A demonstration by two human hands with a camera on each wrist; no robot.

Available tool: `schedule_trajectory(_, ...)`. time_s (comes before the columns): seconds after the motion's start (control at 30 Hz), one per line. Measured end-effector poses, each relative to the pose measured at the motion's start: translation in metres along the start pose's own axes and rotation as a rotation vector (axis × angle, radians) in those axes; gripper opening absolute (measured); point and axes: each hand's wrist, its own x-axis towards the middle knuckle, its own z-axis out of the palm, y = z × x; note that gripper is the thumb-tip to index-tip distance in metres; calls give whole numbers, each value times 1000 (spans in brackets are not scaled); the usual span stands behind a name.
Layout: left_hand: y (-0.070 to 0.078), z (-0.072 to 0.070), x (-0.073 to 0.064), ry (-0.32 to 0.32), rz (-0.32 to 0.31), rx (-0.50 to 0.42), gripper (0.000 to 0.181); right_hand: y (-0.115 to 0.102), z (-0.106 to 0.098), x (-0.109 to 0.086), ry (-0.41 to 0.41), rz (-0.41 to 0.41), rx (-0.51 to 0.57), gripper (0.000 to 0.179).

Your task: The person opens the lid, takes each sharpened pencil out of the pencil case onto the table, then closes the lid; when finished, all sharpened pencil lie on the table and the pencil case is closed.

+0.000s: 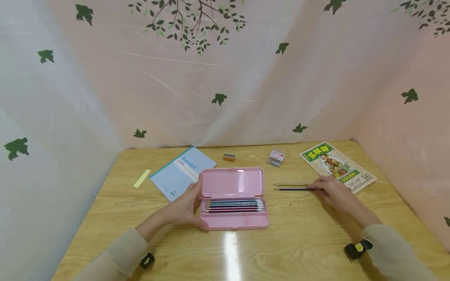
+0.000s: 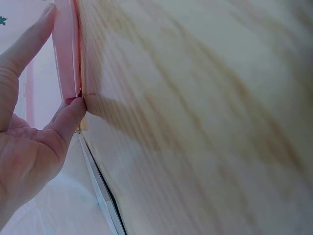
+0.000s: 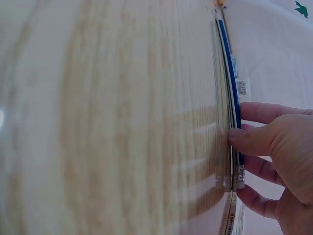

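Note:
A pink pencil case (image 1: 232, 182) lies open on the table, its lid tipped back. Several pencils (image 1: 233, 205) sit side by side in its upper compartment. My left hand (image 1: 181, 207) spreads along the case's left end, thumb at the near corner and fingers beside the lid. In the left wrist view a fingertip (image 2: 76, 105) touches the case's corner. To the right of the case, my right hand (image 1: 337, 197) pinches two pencils (image 1: 293, 189) near their eraser ends, low over the table. Seen from the right wrist, the thumb (image 3: 249, 140) presses against the blue pencil (image 3: 231, 73).
Behind the case are a blue notebook (image 1: 183, 168), an orange-and-grey eraser (image 1: 229, 157) and a small clear box (image 1: 275, 158) with a printed label. An illustrated booklet (image 1: 335, 166) lies beyond my right hand. A yellow strip (image 1: 142, 178) lies at the left.

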Motion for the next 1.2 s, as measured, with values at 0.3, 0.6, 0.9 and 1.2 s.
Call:
schedule_trajectory(0.3,-2,1,-1,5,-5,29,150,0,1,-1,5,-15,5,34)
schedule_trajectory(0.6,-2,0,-1,6,6,13,149,0,2,0,7,12,-9,32)
schedule_trajectory(0.9,0,0,0,2,20,9,151,1,0,1,14,8,-5,32)
schedule_trajectory(1.2,-4,0,1,-7,21,-4,150,-9,-2,7,86,-13,10,34)
